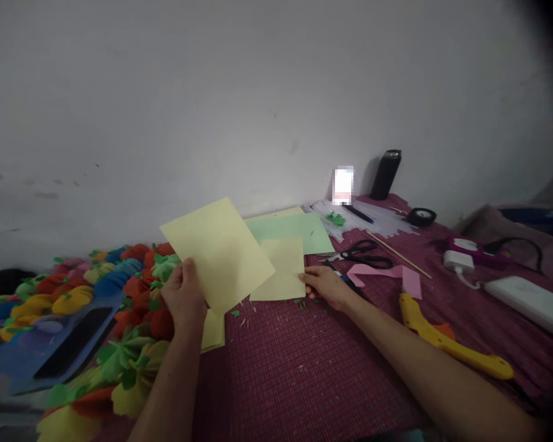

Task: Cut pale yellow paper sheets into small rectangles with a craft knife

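Observation:
My left hand (184, 294) grips a large sheet of pale yellow paper (219, 255) by its lower left edge, thumb on top. The sheet is raised and tilted above the table. My right hand (325, 285) pinches the right edge of a smaller pale yellow paper piece (281, 270), whose left part is hidden behind the larger sheet. Behind them lies a light green sheet (299, 228). Below my left wrist, more yellow paper (214, 331) rests on the table, partly covered.
Colourful paper pumpkins (133, 288) crowd the left. On the right are black scissors (366, 253), a pink strip (410, 279), a yellow glue gun (456, 344), a wooden stick (399, 255), a white power bank (528, 304) and a dark bottle (387, 175). Paper scraps dot the red tablecloth (281, 368).

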A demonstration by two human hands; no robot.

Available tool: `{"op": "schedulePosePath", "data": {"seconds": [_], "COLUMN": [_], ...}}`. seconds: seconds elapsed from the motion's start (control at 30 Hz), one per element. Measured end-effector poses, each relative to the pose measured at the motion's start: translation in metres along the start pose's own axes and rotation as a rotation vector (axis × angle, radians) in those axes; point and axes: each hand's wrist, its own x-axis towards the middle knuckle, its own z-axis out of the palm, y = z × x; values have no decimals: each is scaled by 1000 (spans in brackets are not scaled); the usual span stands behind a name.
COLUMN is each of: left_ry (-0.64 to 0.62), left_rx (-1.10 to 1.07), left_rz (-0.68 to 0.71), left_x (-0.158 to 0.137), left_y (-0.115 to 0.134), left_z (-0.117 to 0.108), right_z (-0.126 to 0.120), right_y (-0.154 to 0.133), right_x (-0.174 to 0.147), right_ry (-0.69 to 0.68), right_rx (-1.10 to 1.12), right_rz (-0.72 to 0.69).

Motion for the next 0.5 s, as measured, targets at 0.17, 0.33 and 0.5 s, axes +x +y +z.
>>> {"op": "schedulePosePath", "data": {"seconds": [0.17,0.33,0.5], "left_ry": [-148,-380,-490], "left_rx": [-76,-127,-171], "left_rz": [-91,-325,-500], "left_x": [-9,-31,-48], "left_y": [-1,-7,2], "left_z": [4,9,9], "right_z": [-14,-14,-2], "right_y": [-16,-26,-31], "right_x": [-7,-12,-20], "right_ry": [287,112,-112], "right_rx": [-560,-342,-118], "right_rz": [-230,-282,-287]}}
